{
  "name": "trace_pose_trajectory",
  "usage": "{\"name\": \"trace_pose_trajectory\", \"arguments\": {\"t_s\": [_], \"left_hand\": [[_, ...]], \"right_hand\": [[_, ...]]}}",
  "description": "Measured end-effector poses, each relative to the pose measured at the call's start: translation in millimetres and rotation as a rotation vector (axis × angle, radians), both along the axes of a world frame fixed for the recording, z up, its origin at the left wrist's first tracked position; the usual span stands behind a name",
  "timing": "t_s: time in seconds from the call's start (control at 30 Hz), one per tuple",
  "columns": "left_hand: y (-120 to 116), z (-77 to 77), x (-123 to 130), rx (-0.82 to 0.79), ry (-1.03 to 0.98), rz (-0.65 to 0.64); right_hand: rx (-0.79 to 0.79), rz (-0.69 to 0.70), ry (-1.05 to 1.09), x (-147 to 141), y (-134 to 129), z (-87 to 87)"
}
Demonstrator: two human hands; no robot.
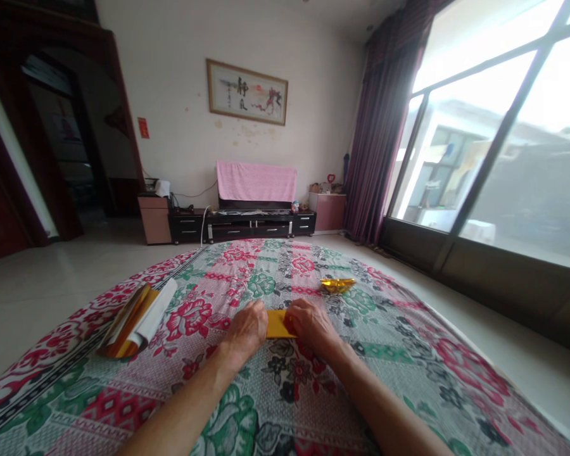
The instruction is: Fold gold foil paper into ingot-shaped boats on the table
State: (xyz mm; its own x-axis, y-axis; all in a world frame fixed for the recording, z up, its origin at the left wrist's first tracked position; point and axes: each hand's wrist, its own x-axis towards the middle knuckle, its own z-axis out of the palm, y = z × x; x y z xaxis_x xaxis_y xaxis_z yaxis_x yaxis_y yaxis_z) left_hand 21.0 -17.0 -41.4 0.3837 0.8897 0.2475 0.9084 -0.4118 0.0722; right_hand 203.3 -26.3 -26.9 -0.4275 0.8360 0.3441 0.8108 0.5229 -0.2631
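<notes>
A small folded piece of gold paper (276, 324) lies on the flowered cloth, spanning the gap between my two hands. My left hand (248, 326) is closed at its left end, with the fingertips mostly hidden behind the knuckles. At the right end my right hand (312, 322) has its fingers curled down onto the paper. Farther off, to the right, sits a shiny gold folded paper ingot (337, 285). A loosely rolled stack of gold and white paper sheets (135, 323) rests to the left of my left hand.
The table is covered by a red, green and grey flowered cloth (261, 285). Beyond it stands a low black TV cabinet (251, 229) with a pink cloth (256, 180) draped over the set. Large windows (494, 139) and a purple curtain (384, 126) are to the right.
</notes>
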Motion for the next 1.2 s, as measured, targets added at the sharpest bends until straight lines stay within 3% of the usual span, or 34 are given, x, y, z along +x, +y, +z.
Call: {"name": "trace_pose_trajectory", "arguments": {"t_s": [0.2,0.5,0.67,1.2], "left_hand": [[-6,1.4,1,0.064,0.019,-0.014],[-12,3.1,0,0.089,0.001,-0.033],[-16,5.6,2,0.084,-0.011,0.025],[-22,7.0,4,0.063,-0.038,0.032]], "right_hand": [[0.068,0.048,0.063,1,-1,-4.1],[0.149,-0.08,0.109,-7,-3,-17.1],[0.145,-0.093,0.096,-8,-3,-17.5],[0.157,-0.105,0.084,-8,-6,-16.6]]}}
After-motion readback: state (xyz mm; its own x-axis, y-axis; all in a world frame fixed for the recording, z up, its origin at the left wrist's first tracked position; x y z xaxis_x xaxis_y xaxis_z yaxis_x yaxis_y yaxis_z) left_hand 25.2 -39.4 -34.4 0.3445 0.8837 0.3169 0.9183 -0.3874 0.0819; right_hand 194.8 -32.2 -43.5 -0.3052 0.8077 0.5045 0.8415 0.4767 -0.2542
